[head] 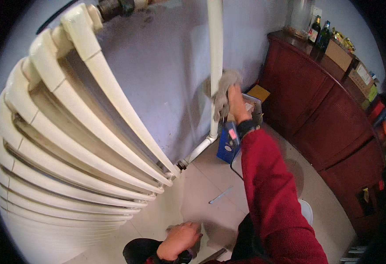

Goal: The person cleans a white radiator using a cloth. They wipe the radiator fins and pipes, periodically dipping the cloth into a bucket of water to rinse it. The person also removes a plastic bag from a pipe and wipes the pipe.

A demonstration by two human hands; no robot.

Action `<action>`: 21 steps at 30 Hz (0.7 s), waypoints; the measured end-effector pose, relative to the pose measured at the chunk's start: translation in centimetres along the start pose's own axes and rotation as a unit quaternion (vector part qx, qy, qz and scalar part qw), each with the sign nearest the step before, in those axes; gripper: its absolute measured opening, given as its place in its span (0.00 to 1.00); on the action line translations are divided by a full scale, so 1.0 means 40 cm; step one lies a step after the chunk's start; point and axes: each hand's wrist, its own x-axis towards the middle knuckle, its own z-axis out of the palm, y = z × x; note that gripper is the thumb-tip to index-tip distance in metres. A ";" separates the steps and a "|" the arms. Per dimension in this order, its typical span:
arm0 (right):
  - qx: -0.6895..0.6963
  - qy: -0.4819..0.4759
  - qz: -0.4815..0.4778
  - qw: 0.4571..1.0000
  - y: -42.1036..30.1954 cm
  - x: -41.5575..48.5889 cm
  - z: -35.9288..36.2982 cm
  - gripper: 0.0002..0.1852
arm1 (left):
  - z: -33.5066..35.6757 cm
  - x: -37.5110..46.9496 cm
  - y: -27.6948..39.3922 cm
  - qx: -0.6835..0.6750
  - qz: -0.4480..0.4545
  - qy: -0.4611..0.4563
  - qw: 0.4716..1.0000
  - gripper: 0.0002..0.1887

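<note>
My right hand (237, 104) grips a grey cloth (226, 84) and presses it around a white vertical pipe (215, 39) that stands in front of the wall. The cloth covers a stretch of the pipe at about mid-height in view. Low in the picture, my left hand (181, 238) is near my knee with its fingers curled downward. Its palm side is hidden, and whether it holds anything does not show. To the left rises a white sectional radiator (110, 132); a lower pipe (199, 150) joins it to the vertical one.
A dark red wooden cabinet (298, 95) stands at right, bearing bottles (323, 36) and cardboard boxes (338, 54). A blue box (225, 145) and an open carton (254, 100) sit behind my right forearm. A slim metal wrench-like tool (220, 195) lies on the tiled floor (196, 188).
</note>
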 end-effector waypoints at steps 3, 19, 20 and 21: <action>-0.005 -0.140 0.254 0.957 0.049 -0.189 0.123 0.19 | -0.012 0.012 -0.001 -0.002 -0.005 -0.023 1.000 0.19; 0.210 0.181 0.405 0.871 -0.163 -0.421 0.274 0.32 | 0.010 0.073 0.035 -0.002 0.003 -0.051 0.999 0.19; 0.208 0.190 0.383 0.880 -0.153 -0.433 0.283 0.32 | 0.011 0.071 0.036 0.002 0.006 -0.051 0.999 0.19; 0.219 0.204 0.377 0.876 -0.140 -0.445 0.292 0.32 | 0.012 0.068 0.039 0.003 0.007 -0.052 0.999 0.19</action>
